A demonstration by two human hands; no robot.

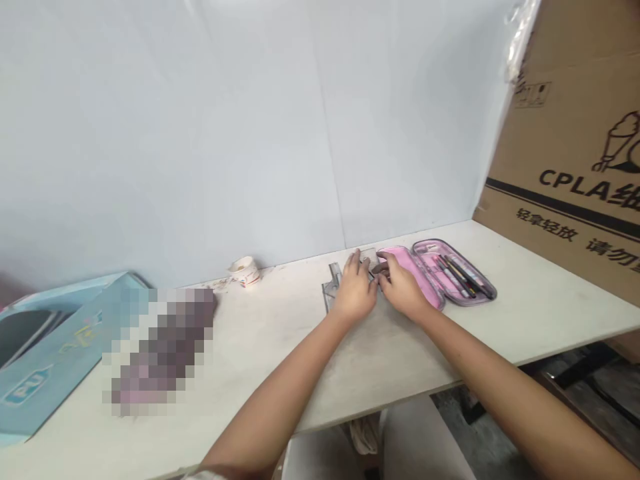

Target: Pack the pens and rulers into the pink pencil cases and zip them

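Note:
My left hand (356, 290) lies over clear plastic drawing rulers (331, 287) on the table, its fingers stretched forward and slightly apart. Close beside it, my right hand (401, 288) has bent fingers closing at the edge of a clear plastic piece (370, 255); what lies between those fingertips is too small to make out. Just right of both hands is an opened pink pencil case (423, 277). Several pens and pencils (461, 275) rest in its right half. My right wrist passes near the case's front edge.
A paper cup (245, 272) stands by the back wall, with brown shavings (220, 285) beside it. At left are a light-blue box (60, 373) and a pixelated dark purple object (167, 353). A large cardboard box (575, 167) rises behind the table's (280, 360) right end.

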